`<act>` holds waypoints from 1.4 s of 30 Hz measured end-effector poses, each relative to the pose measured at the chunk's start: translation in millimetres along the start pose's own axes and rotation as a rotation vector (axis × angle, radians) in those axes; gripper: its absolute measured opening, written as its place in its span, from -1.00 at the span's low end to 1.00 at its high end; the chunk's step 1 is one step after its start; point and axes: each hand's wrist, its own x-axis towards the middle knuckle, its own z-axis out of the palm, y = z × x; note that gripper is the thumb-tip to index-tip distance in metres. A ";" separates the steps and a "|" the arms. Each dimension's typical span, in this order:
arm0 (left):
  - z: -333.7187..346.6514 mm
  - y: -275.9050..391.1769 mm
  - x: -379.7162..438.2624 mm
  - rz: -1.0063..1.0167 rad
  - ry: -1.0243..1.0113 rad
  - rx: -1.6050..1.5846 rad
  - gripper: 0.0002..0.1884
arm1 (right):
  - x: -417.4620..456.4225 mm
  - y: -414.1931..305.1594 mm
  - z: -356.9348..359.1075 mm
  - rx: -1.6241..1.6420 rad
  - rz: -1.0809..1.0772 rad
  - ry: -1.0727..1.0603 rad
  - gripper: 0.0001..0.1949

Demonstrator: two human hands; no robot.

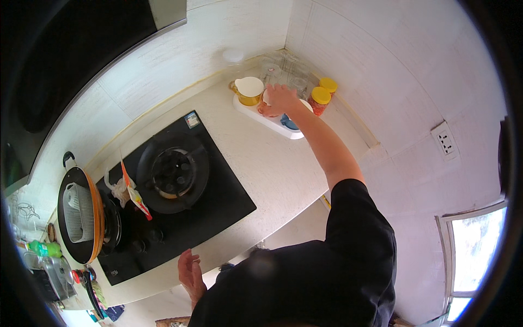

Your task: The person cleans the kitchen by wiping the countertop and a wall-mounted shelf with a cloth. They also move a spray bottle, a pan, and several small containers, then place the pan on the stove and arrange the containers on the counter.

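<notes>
My right hand (pixel 278 101) reaches over a white tray (pixel 261 118) in the far corner of the counter. Its fingers are on a white-lidded container (pixel 265 96), mostly hidden beneath them, so the grip is unclear. Left of it on the tray stands a container with a white lid and amber body (pixel 249 90). A blue container (pixel 289 122) is partly covered by my right wrist. My left hand (pixel 190 272) hangs at the counter's front edge beside the black gas hob (pixel 229 196), fingers loosely curled, holding nothing visible.
Glass cups (pixel 271 72) and yellow-lidded jars (pixel 320 96) stand behind the tray. A wok (pixel 67 220) with a grey plastic basket (pixel 81 212) sits at the hob's left, near a plastic packet (pixel 137 199). A green bottle (pixel 45 248) lies farther left. A range hood (pixel 81 53) overhangs.
</notes>
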 end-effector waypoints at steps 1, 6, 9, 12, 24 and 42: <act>-1.0 0.0 0.1 0.003 -0.002 0.004 -0.63 | -0.1 2.9 1.2 0.000 0.006 0.000 -0.16; -0.8 5.5 -1.6 -0.010 0.017 0.042 -0.64 | -3.0 11.2 1.9 0.049 0.006 -0.002 -0.08; -2.8 3.2 -4.3 0.005 -0.008 0.047 -0.62 | -2.8 13.6 6.3 0.070 0.001 -0.037 -0.12; -4.3 3.3 -9.3 0.006 -0.007 0.055 -0.59 | -1.4 7.6 16.0 0.082 0.036 0.019 -0.17; -9.9 2.3 -6.7 0.028 -0.033 0.074 -0.61 | -44.0 3.9 -15.8 0.086 0.061 0.263 -0.19; -6.8 -19.2 -12.9 0.035 -0.034 0.105 -0.66 | -79.4 36.3 86.9 -0.043 -0.438 0.864 -0.75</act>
